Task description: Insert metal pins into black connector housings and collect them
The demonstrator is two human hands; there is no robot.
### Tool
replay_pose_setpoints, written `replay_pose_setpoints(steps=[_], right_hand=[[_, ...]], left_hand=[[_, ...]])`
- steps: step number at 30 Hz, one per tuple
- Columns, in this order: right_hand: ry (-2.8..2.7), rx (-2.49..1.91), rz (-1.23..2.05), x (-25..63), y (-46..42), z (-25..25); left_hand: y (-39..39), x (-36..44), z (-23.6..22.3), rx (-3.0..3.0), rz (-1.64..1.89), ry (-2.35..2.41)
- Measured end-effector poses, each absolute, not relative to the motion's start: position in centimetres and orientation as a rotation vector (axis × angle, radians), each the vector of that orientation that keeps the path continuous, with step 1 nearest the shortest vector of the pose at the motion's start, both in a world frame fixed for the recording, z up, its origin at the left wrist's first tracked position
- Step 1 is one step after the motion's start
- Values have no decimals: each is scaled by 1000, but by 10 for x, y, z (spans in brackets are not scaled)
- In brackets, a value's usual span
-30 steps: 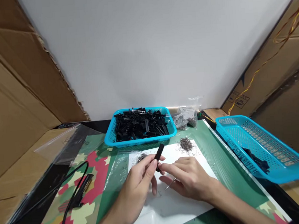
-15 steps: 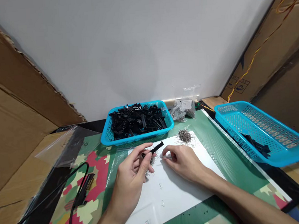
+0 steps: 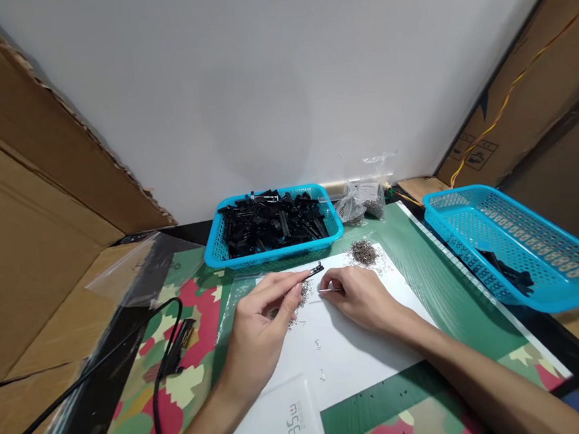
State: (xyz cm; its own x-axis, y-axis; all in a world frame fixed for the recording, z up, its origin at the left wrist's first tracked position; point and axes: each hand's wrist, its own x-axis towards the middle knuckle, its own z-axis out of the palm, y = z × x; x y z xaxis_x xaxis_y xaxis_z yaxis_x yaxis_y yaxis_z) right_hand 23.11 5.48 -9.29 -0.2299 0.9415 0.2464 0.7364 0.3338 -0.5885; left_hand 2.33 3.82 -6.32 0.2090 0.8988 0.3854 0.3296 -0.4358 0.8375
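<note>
My left hand (image 3: 265,319) pinches a small black plastic clip (image 3: 312,271) between thumb and fingers, holding it just above a white sheet (image 3: 360,352). My right hand (image 3: 358,296) is closed in a pinch on a thin metal pin (image 3: 325,290), its tip close to the clip. A little pile of tiny metal springs (image 3: 364,252) lies on the sheet beyond my right hand. A few loose springs (image 3: 303,295) are scattered under my left fingers.
A blue basket (image 3: 221,246) full of black clips stands at the back centre. A second blue basket (image 3: 550,290) with a few black parts stands on the right. Clear bags (image 3: 363,204) lie behind. A black cable (image 3: 164,347) and a white box (image 3: 281,428) lie near.
Both hands have moved a little farther up the sheet. The black clip has tilted from upright to nearly level. The camera view has shifted so the baskets sit higher.
</note>
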Motion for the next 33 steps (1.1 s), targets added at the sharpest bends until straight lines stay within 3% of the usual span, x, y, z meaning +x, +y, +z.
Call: replay_pose_setpoints(steps=[8, 15, 23, 33], right_hand=[[-2108, -1372, 595, 250, 48, -87], [-1878, -989, 1147, 251, 41, -82], [-1821, -900, 1265, 242, 36, -87], [-1792, -952, 1266, 239, 36, -89]], left_hand=[[41, 23, -62, 1943, 1238, 1180], [36, 25, -62, 2004, 995, 1166], [34, 28, -67, 2155, 777, 1055], [37, 26, -68, 2081, 764, 1078]])
